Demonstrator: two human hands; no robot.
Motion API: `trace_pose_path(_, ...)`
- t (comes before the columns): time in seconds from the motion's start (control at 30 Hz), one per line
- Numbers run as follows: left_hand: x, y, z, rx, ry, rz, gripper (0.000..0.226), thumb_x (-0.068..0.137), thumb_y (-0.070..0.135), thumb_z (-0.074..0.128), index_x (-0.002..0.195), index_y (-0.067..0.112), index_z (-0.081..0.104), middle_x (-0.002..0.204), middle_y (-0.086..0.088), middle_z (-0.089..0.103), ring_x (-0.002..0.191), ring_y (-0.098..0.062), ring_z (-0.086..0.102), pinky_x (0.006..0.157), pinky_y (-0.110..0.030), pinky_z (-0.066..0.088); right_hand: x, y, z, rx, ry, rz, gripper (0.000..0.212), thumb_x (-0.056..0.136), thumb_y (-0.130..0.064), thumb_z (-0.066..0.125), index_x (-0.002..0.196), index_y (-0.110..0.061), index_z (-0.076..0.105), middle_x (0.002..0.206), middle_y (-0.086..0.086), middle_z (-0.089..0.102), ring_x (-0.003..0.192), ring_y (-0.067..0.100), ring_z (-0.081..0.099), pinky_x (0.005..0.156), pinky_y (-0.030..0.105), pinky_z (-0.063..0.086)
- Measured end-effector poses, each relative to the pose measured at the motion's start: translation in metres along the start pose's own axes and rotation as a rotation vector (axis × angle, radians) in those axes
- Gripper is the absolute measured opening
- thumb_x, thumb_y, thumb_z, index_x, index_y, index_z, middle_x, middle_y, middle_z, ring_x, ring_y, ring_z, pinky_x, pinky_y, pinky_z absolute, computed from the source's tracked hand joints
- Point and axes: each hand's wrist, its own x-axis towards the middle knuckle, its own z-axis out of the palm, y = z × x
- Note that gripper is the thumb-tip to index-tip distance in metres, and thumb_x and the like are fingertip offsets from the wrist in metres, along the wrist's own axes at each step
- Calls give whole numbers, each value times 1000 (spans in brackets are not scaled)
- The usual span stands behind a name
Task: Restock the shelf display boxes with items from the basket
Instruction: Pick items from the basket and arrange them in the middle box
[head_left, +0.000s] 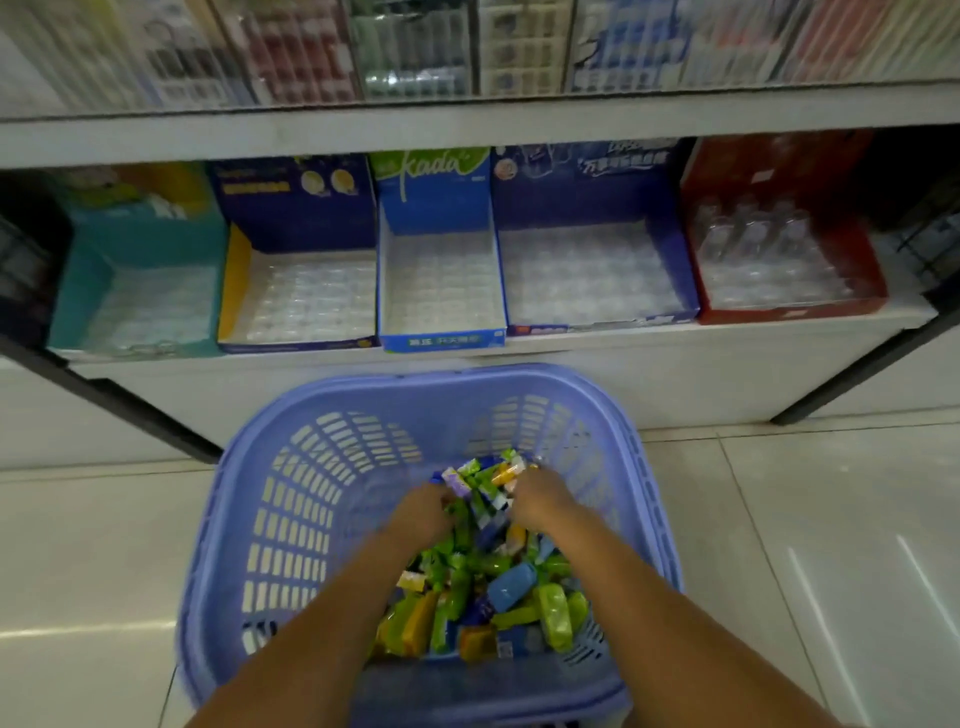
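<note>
Plainly, the restocking looks barely begun. The basket (426, 379) sits on the floor (779, 519) and holds a deep heap of small packets (498, 597) in green, blue, yellow and orange wrappers, piled towards its near right corner. Just beyond the basket's far rim, on the low shelf (727, 338), stands a row of display boxes (441, 340). The teal box (83, 291) is beyond and to the left of the basket, and the red box (872, 280) is beyond and to the right. The boxes between them show only bare clear trays (436, 280), with no coloured packets that I can make out. The red one is too blurred to tell what its clear shapes are. So, by my reading, nearly all the filling is left to do.

Both arms reach down into the basket. The left grip (423, 512) and the right grip (540, 499) close from either side on one bunch (485, 480) of packets, raised a little above the heap near the basket's middle. Each is grasping that bunch. The fingertips are buried among the wrappers and smeared by motion, so how tightly they clench cannot be told.
</note>
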Motion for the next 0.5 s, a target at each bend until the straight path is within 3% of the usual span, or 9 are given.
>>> trace_pose_path(0.17,16,-21,15,-146,117,-75,13,87,8,57,96,4,65,106,-23,66,102,-34,61,79,-31,39,11,1,37,-41,127,122,26,91,-9,48,114,-3,59,121,17,61,114,32,58,95,39,46)
trace_pose_path(0.23,26,-23,14,-212,195,-87,22,86,12,62,107,4,64,109,-21,65,105,-33,60,84,-32,41,15,-2,35,-74,144,117,26,92,-8,46,115,-2,59,122,17,60,115,31,57,95,39,45)
trace_pose_path(0.33,38,-18,14,-189,192,45,36,86,13,63,122,6,61,116,-18,64,113,-29,55,93,-27,36,21,1,24,-38,126,144,27,91,-16,56,114,-4,61,119,16,62,112,31,59,92,36,47)
trace_pose_path(0.4,48,-17,14,-81,105,106,36,87,14,61,123,8,61,118,-16,63,116,-28,54,98,-27,34,19,5,10,58,76,135,27,88,-23,62,108,-5,68,115,13,66,108,27,61,90,32,48)
trace_pose_path(0.5,62,-21,9,5,24,90,40,82,22,71,118,8,62,121,-15,60,118,-27,51,99,-27,34,6,10,-12,481,53,101,25,86,-17,64,106,-3,70,112,17,68,103,24,63,86,33,48)
